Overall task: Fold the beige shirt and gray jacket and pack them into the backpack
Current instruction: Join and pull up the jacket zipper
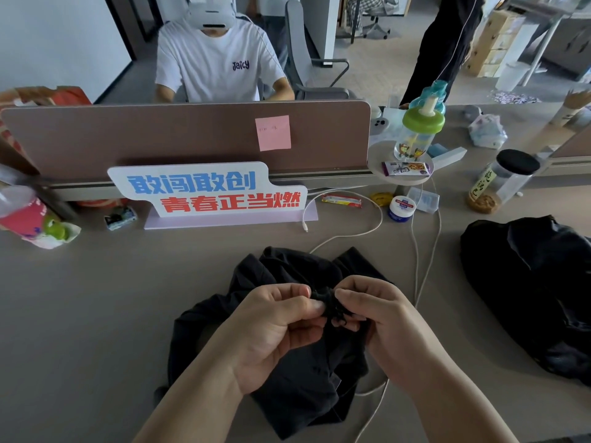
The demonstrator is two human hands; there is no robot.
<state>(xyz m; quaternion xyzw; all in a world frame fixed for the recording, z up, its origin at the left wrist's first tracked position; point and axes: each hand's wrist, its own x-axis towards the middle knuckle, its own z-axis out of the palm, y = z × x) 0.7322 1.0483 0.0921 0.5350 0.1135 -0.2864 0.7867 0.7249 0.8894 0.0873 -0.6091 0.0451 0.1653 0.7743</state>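
Seemingly the drawstring step on the dark bag (287,394), probably the backpack.
At the middle of the desk (96,314), the left hand (271,330) and right hand (393,324) each pinch its black cord (332,303); next, the mouth likely needs pulling wide.

White cut-out desk sign (208,190) before brown divider panel (160,139): blue "敢闯敢创", red "青春正当燃". White T-shirt (217,62) behind divider: purple "Jaicy".
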